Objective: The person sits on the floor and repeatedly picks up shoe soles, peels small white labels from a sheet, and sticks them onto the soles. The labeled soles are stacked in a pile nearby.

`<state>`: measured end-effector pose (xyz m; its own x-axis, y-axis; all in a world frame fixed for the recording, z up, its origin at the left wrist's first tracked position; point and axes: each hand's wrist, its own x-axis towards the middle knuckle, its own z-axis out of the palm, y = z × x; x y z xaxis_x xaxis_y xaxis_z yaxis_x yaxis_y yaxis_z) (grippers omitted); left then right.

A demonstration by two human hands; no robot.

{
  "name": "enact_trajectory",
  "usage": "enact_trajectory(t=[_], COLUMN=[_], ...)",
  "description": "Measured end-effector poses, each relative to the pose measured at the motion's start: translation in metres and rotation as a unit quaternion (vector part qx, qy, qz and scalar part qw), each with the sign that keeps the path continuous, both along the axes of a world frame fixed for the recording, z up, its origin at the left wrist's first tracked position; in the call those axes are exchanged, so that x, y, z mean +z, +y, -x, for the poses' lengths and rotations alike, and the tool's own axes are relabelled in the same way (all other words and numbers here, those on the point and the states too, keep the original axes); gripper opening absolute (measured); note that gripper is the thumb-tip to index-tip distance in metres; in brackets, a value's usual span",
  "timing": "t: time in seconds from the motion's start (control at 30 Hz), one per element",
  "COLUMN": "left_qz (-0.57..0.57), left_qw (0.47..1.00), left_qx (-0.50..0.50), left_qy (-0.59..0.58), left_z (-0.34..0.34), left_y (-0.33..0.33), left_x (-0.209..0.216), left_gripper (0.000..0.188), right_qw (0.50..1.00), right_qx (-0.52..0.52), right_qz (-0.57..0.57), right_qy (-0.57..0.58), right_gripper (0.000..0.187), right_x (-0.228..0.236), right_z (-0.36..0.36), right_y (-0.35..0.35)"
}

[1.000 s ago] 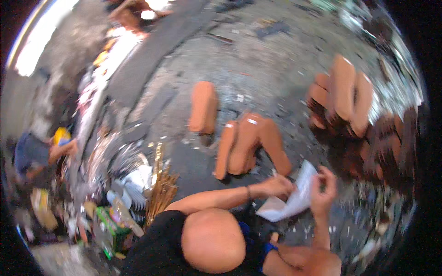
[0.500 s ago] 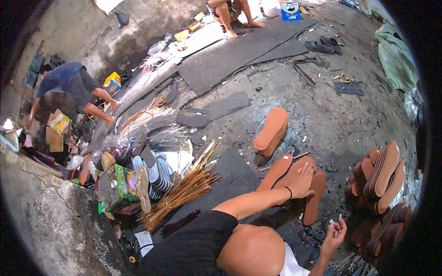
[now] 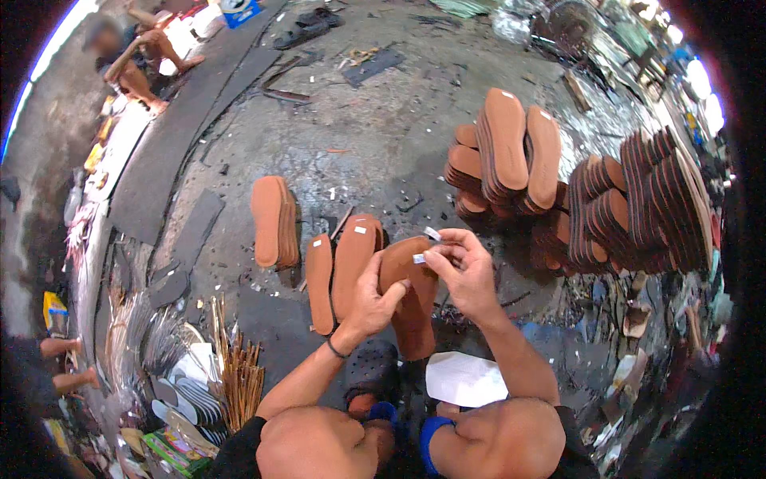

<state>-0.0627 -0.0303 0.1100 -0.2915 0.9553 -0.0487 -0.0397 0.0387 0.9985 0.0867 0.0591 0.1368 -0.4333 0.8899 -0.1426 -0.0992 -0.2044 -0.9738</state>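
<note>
My left hand point(image 3: 373, 305) grips a brown insole point(image 3: 415, 319) tilted in front of me, thumb across its face. Over the insole's upper end, my right hand point(image 3: 465, 275) pinches small white labels point(image 3: 420, 258); one sits at the thumb and another sticks out at the fingertips. Just left of my hands lie a narrow brown insole point(image 3: 320, 291) and a wider stacked brown insole point(image 3: 356, 257), each with a white label near its top. Farther left stands a stack of brown insoles point(image 3: 271, 223) with no label showing on top.
Tall insole stacks point(image 3: 504, 144) stand at the far right, with more insole piles point(image 3: 670, 207) beside them. A white sheet point(image 3: 467, 381) lies by my knees. Bundled brown sticks point(image 3: 239, 383) and striped slipper soles point(image 3: 191, 399) are at the lower left. Another person point(image 3: 140, 60) sits at upper left.
My view has swung right and down. My left hand has lifted an insole off the ground, and my right hand has brought its labels up to it. A label now shows on the wider stacked insole.
</note>
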Motion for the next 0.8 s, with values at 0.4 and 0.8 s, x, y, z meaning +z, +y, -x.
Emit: enact_trajectory(t=[0.4, 0.8], left_qz=[0.005, -0.003], left_qw=[1.0, 0.988], left_qx=[0.016, 0.149], left_qy=[-0.021, -0.035], left_z=[-0.01, 0.075], left_y=[-0.005, -0.022], left_x=[-0.002, -0.036], left_gripper=[0.034, 0.051], right_qw=[0.976, 0.974], right_qx=[-0.069, 0.211], right_qz=[-0.18, 0.082], right_qy=[-0.098, -0.019], right_gripper=[0.038, 0.058], right_x=[-0.02, -0.081], right_z=[0.012, 0.057], right_y=[-0.023, -0.051])
